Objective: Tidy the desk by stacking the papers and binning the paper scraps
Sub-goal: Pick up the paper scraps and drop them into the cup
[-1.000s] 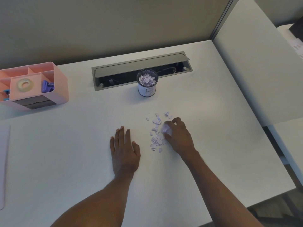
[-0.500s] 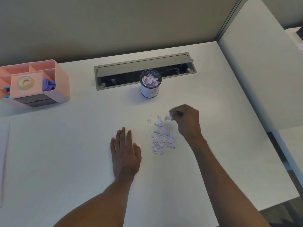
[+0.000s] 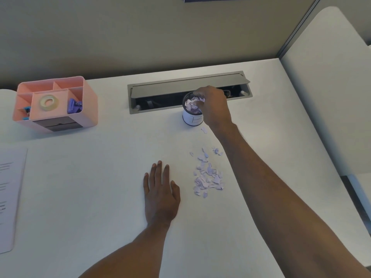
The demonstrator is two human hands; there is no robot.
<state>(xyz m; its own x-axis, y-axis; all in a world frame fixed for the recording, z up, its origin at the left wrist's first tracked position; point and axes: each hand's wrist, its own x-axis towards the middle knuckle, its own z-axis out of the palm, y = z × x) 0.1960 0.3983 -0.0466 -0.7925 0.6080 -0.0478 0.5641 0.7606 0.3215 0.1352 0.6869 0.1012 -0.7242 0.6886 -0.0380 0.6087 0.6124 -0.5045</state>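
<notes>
A pile of small lilac paper scraps [image 3: 208, 177] lies on the white desk [image 3: 90, 187], just right of my left hand [image 3: 160, 193]. That hand rests flat on the desk, fingers apart, holding nothing. A small round cup [image 3: 191, 119] serving as the bin stands farther back, filled with lilac scraps. My right hand [image 3: 214, 105] reaches over its right rim, fingertips pinched on a few scraps at the mouth. One stray scrap [image 3: 204, 130] lies at the cup's foot. A printed sheet of paper [image 3: 10, 193] lies at the desk's left edge.
A pink desk organiser [image 3: 88, 109] with tape and clips stands at the back left. Behind the cup a grey cable tray [image 3: 180, 87] is sunk into the desk with its lid raised. A beige partition wall [image 3: 140, 37] closes the back; a white panel [image 3: 321, 97] rises on the right.
My right hand lifted a pinch of scraps from the pile and carried it back to the cup's mouth. A stray scrap now lies by the cup. My left hand stayed put.
</notes>
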